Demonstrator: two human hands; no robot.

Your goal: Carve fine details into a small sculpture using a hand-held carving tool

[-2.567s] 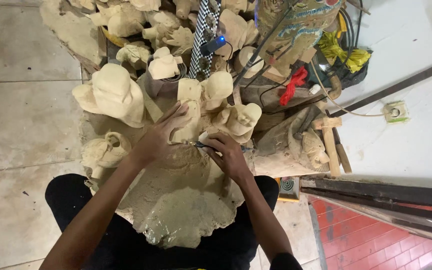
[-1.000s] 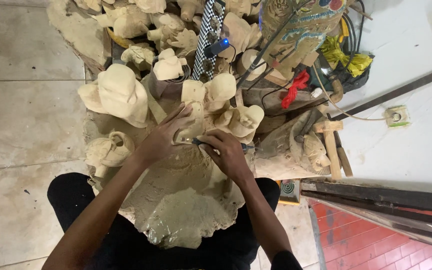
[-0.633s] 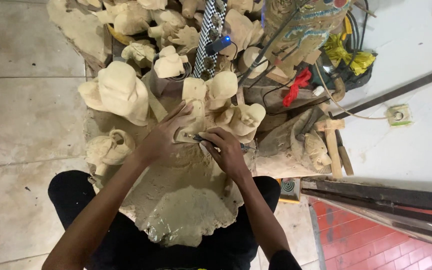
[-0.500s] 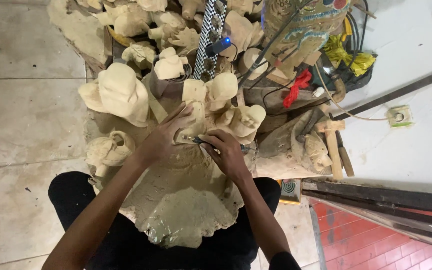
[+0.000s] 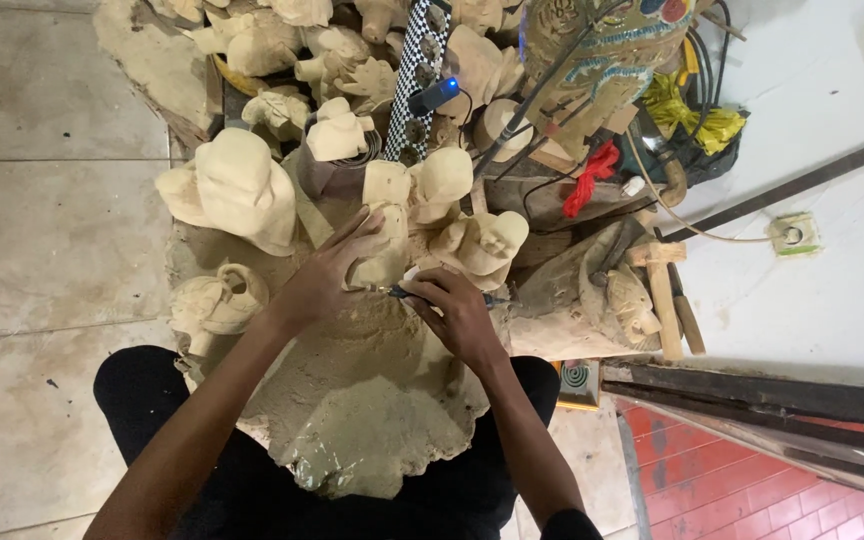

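Presently: pale wood carving (image 5: 352, 400) on lap — left hand (image 5: 327, 275) spread flat, grip open; right hand (image 5: 457, 315) grip closed on thin carving tool (image 5: 397, 291)

left hand (image 5: 324, 277) palm down, fingers spread, right hand (image 5: 459, 318) fingers curled closed, both forearms extended forward

Single head cam, looking almost straight down from above the lap, close on both hands and the pale wood carving (image 5: 372, 400), tiled floor (image 5: 52, 240) frame-left, white wall (image 5: 812, 290) frame-right; no second view to overlap.
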